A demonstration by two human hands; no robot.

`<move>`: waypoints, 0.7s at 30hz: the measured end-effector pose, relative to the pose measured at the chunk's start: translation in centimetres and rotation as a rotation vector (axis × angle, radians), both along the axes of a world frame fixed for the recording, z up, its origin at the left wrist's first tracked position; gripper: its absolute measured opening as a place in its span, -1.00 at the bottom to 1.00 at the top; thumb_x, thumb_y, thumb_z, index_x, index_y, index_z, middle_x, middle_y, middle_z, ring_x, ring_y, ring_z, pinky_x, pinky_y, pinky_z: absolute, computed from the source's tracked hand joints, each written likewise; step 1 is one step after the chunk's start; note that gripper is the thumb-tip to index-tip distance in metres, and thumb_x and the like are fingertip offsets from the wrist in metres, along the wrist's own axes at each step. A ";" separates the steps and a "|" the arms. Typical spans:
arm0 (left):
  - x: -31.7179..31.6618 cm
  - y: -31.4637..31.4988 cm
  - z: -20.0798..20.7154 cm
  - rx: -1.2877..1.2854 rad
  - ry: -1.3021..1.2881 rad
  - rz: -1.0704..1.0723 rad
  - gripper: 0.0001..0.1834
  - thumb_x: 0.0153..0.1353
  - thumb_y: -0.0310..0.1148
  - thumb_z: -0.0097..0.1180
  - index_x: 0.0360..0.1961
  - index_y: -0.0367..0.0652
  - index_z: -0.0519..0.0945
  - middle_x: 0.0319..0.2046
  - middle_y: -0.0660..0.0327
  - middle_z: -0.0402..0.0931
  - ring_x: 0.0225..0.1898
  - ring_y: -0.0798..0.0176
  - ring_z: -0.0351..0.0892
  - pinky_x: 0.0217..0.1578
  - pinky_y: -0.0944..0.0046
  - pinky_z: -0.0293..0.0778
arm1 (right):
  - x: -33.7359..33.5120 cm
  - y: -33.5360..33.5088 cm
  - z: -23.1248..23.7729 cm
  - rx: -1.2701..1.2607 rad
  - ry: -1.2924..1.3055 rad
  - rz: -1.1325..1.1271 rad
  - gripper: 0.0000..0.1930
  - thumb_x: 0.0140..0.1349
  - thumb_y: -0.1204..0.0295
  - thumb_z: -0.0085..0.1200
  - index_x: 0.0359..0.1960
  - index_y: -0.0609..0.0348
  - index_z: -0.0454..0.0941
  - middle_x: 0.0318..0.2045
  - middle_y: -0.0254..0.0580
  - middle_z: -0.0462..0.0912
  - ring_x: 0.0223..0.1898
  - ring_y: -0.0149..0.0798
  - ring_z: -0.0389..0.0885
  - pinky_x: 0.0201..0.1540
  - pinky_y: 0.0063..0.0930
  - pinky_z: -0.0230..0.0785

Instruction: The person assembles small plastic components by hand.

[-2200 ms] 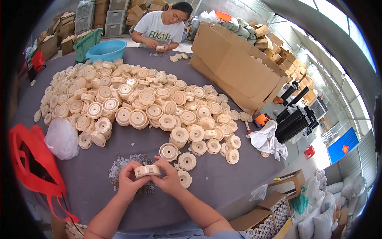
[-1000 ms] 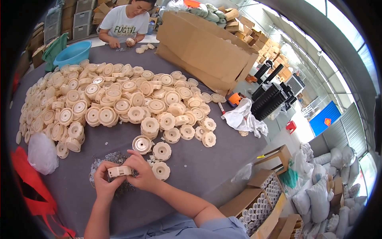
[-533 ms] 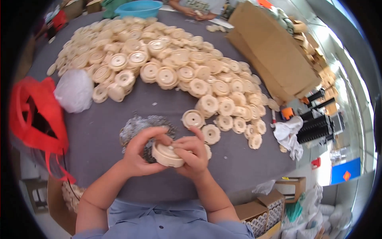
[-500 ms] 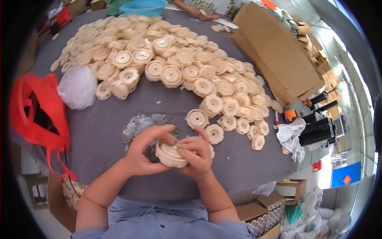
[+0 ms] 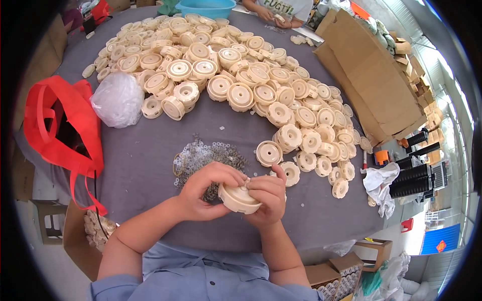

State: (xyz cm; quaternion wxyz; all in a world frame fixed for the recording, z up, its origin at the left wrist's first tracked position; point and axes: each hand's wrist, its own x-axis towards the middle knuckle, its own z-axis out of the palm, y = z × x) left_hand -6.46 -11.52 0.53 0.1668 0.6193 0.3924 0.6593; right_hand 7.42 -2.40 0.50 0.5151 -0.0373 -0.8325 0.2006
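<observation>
Above the near side of the table I hold a round cream plastic part in both hands, tilted slightly. My left hand wraps around its left edge, thumb below and fingers over the top. My right hand grips the right side, with thumb and fingertips pinched near the middle of its upper face. Something small and pale shows between the fingertips, too small to name. Just beyond my left hand lies a heap of small clear rings and dark metal bits. A loose cream round part rests beyond my right hand.
A large curved pile of cream round parts spans the grey table. At left are a red bag and a clear plastic bag. A blue basin, cardboard and a white cloth stand around; another person sits opposite.
The whole view has shifted, so the table and pile sit further right in the picture. Both hands still hold the cream part, and my left fingers now reach closer to its middle.
</observation>
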 end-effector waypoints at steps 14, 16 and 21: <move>0.1 -0.2 -0.7 -0.135 -0.207 -0.085 -0.63 -0.10 -0.54 0.26 -0.20 -0.19 0.45 -0.25 0.18 0.46 -0.17 0.25 0.47 -0.11 0.30 0.36 | -0.3 0.2 -1.5 -0.033 -0.020 -0.014 -0.57 -0.23 0.47 0.31 -0.32 0.04 0.34 -0.41 -0.31 0.48 -0.39 -0.27 0.48 0.06 -0.12 0.20; -0.2 -0.2 -1.4 -0.197 -0.218 -0.060 -0.63 -0.07 -0.53 0.25 -0.19 -0.20 0.45 -0.25 0.20 0.45 -0.16 0.29 0.45 -0.10 0.32 0.35 | -0.4 0.6 -1.9 -0.038 -0.030 -0.014 -0.56 -0.24 0.46 0.32 -0.31 0.06 0.34 -0.42 -0.30 0.48 -0.39 -0.25 0.47 0.06 -0.11 0.19; -1.8 0.4 -1.3 -0.356 -0.659 -0.004 -0.58 0.03 -0.49 0.21 -0.07 -0.23 0.38 -0.22 0.27 0.48 -0.17 0.41 0.46 -0.13 0.39 0.40 | -1.0 0.4 -1.3 -0.282 -0.134 0.015 -0.39 -0.24 0.43 0.36 -0.08 0.20 0.35 -0.29 -0.16 0.50 -0.23 -0.17 0.49 0.09 -0.01 0.15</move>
